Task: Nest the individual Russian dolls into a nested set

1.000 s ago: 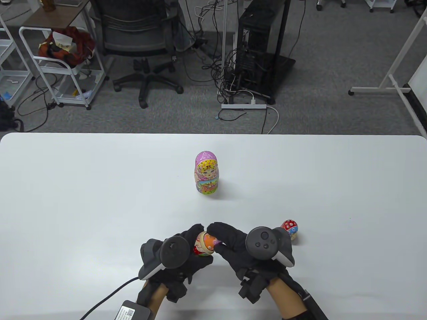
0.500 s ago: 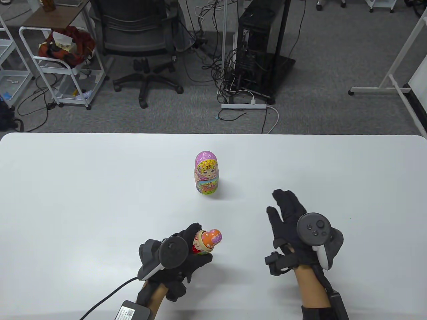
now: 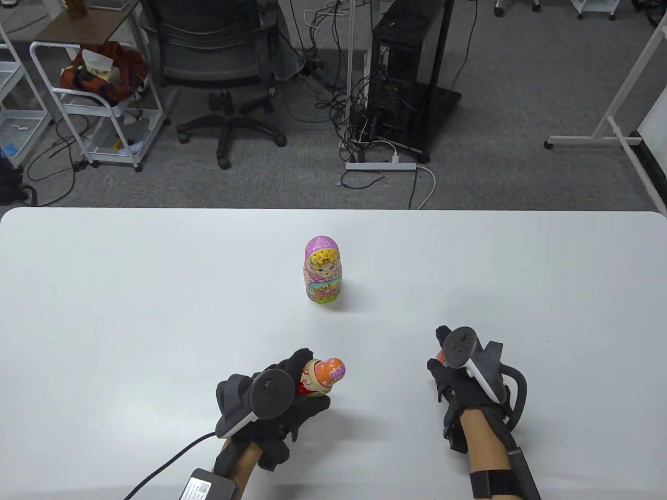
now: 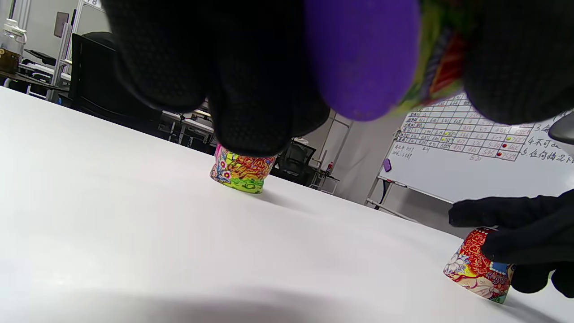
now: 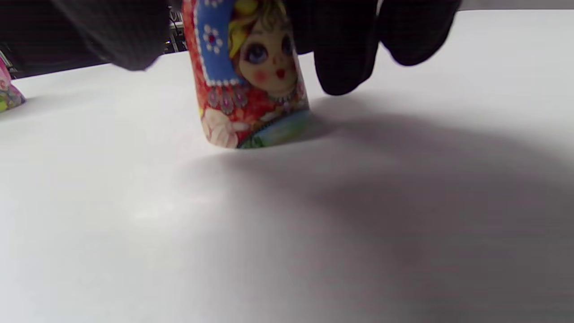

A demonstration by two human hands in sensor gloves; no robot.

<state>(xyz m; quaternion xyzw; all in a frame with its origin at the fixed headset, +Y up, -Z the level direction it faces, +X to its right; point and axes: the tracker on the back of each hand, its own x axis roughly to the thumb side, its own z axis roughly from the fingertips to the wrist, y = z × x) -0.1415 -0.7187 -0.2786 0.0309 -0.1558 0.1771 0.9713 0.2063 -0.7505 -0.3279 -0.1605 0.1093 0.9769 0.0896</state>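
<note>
The orange-topped doll (image 3: 323, 377) is gripped by the left hand (image 3: 271, 403), while the red doll (image 5: 249, 80) on the counter (image 3: 130, 312) is pinched by the right hand (image 3: 464, 375), probably to be opened next.

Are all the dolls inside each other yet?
Not yet. Three dolls are apart. The left hand holds the orange-headed doll, closed. The right hand grips the small red doll standing on the table. The big pink doll waits, unopened.

Office chair (image 3: 219, 62), whiteboard (image 4: 475, 152), table (image 3: 130, 312)
</note>
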